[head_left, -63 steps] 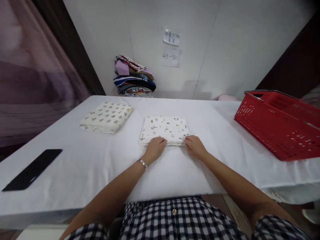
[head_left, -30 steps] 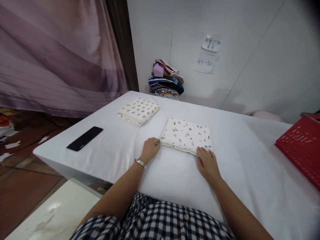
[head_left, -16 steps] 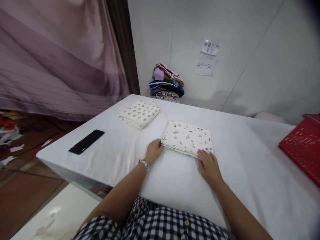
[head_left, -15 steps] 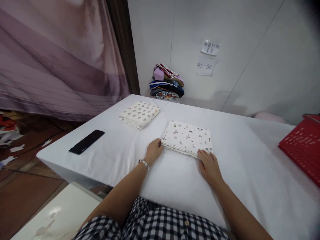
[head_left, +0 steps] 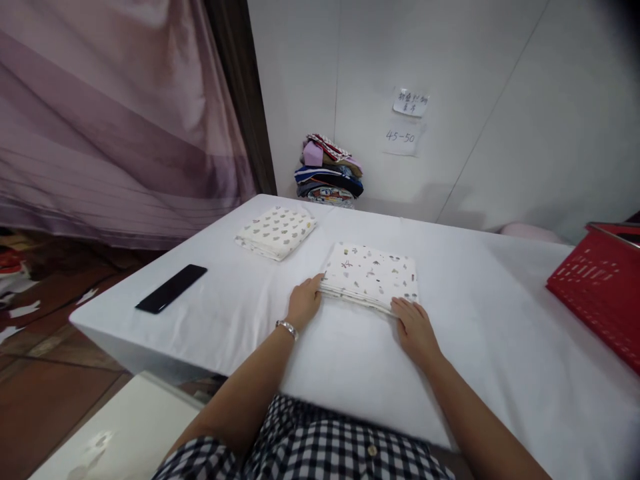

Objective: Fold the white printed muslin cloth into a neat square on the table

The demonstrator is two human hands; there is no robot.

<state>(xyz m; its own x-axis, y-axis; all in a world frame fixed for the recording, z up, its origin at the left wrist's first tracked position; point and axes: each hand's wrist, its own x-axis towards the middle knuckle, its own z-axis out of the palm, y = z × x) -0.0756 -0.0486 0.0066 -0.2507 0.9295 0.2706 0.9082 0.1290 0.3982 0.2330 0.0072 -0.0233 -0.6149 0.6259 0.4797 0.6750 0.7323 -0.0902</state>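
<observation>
A folded white cloth (head_left: 370,272) with small scattered prints in grey, brown and green lies flat in front of me, its layered edge facing me. My left hand (head_left: 305,303) is closed on the near left corner, with fingertips partly hidden at the fold. At the near right corner, the fingers of my right hand (head_left: 414,328) rest over the top and the thumb sits at the front edge, gripping it. Farther back and to the left lies a second folded cloth (head_left: 277,231), white with rows of grey motifs; neither hand touches it.
A black phone-like slab (head_left: 171,289) lies at the left of the white-covered table (head_left: 480,313). At the right edge stands a red basket (head_left: 597,283). A stack of folded fabrics (head_left: 329,172) rises behind the table, near a wall with paper signs (head_left: 403,137).
The view has shifted slightly, so everything sits a little farther left in it. Both hands stay at the near corners of the printed cloth, which looks the same.
</observation>
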